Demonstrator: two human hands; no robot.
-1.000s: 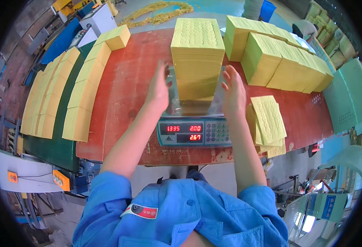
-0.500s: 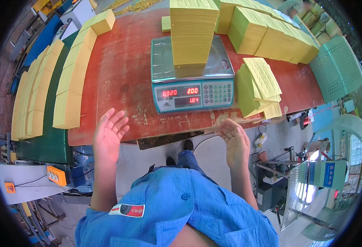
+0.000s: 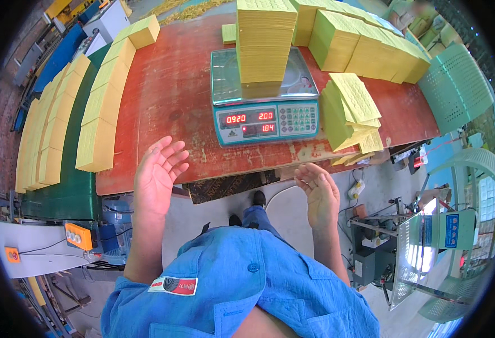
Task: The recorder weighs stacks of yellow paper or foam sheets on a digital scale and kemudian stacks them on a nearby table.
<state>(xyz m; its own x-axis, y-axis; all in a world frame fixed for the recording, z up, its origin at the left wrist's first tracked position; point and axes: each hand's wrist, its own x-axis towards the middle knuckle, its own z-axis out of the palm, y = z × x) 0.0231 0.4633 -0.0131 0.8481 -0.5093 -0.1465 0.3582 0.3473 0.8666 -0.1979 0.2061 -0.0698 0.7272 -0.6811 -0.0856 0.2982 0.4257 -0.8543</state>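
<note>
A tall stack of yellow paper sheets (image 3: 265, 48) stands on the metal plate of a digital scale (image 3: 267, 121), whose red display is lit. My left hand (image 3: 162, 174) hovers at the near edge of the red table (image 3: 163, 101), left of the scale, palm up with fingers apart and nothing in it. My right hand (image 3: 319, 194) is in front of the table edge, below the scale's right corner. Its fingers are loosely curled and apart, and it too is without any object. Closest beyond it is a leaning, fanned pile of yellow sheets (image 3: 349, 112).
Rows of yellow paper stacks line the table's left side (image 3: 104, 101) and far right (image 3: 366, 45). More stacks (image 3: 50, 135) stand on a green surface at the left. Green perforated chairs (image 3: 456, 90) stand to the right. An orange power socket (image 3: 78, 236) is at lower left.
My left hand has moved slightly up and to the right, and its fingers have spread a little. The right hand is nearly where it was. The stack on the scale is unchanged.
</note>
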